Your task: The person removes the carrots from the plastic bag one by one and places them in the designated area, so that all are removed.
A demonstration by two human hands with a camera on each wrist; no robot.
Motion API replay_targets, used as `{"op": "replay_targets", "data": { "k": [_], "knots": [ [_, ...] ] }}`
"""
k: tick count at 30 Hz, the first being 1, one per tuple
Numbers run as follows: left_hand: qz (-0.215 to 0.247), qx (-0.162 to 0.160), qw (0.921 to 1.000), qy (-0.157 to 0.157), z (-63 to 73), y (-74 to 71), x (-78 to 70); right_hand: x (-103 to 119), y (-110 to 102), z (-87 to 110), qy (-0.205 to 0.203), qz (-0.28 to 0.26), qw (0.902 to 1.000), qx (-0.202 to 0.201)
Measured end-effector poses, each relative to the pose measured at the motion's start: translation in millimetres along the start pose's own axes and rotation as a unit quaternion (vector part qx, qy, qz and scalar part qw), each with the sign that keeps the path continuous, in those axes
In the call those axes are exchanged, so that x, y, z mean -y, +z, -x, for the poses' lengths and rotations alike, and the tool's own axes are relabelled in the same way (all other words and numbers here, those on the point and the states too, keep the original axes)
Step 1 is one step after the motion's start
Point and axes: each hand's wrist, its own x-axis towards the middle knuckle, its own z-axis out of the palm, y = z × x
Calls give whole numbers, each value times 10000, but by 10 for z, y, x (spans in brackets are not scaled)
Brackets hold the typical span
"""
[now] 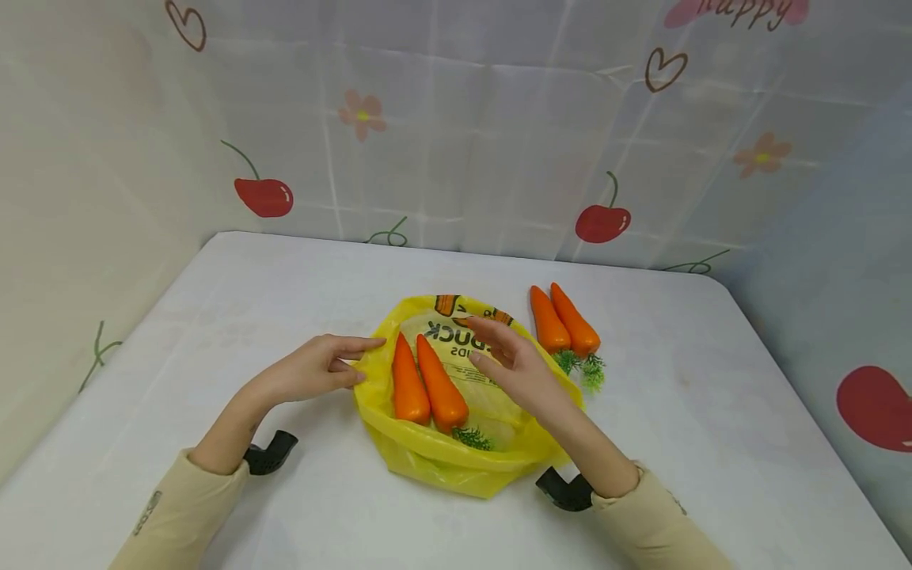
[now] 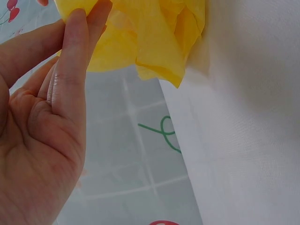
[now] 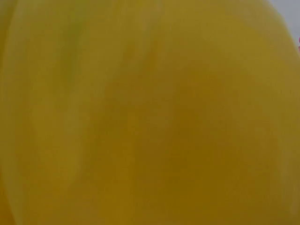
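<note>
A yellow plastic bag (image 1: 456, 467) lies spread on the table with its mouth facing up. Inside it, toward the left, are two orange carrots (image 1: 408, 388) (image 1: 442, 384), with green leaves showing at their lower end. My left hand (image 1: 309, 370) pinches the bag's left rim between thumb and fingers; the left wrist view shows that hand (image 2: 51, 108) on the yellow plastic (image 2: 145, 37). Over the right part of the bag, my right hand (image 1: 523, 372) hovers with fingers apart and nothing in them. Blurred yellow plastic (image 3: 150, 112) fills the right wrist view.
Two more carrots (image 1: 547, 321) (image 1: 575, 321) with green tops (image 1: 591, 372) lie on the white table (image 1: 677, 443), just behind and right of the bag. A printed curtain (image 1: 456, 158) hangs behind the table, with further sheets at both sides.
</note>
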Motion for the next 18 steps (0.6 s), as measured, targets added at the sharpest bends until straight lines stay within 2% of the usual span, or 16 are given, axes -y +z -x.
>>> {"op": "replay_targets", "data": {
  "k": [10, 18],
  "knots": [
    [9, -14, 10000, 44, 13, 9, -9, -221, 258, -1, 64, 64, 9993, 358],
    [-63, 1, 9999, 84, 14, 6, -9, -298, 351, 13, 398, 458, 9957, 696]
  ]
}}
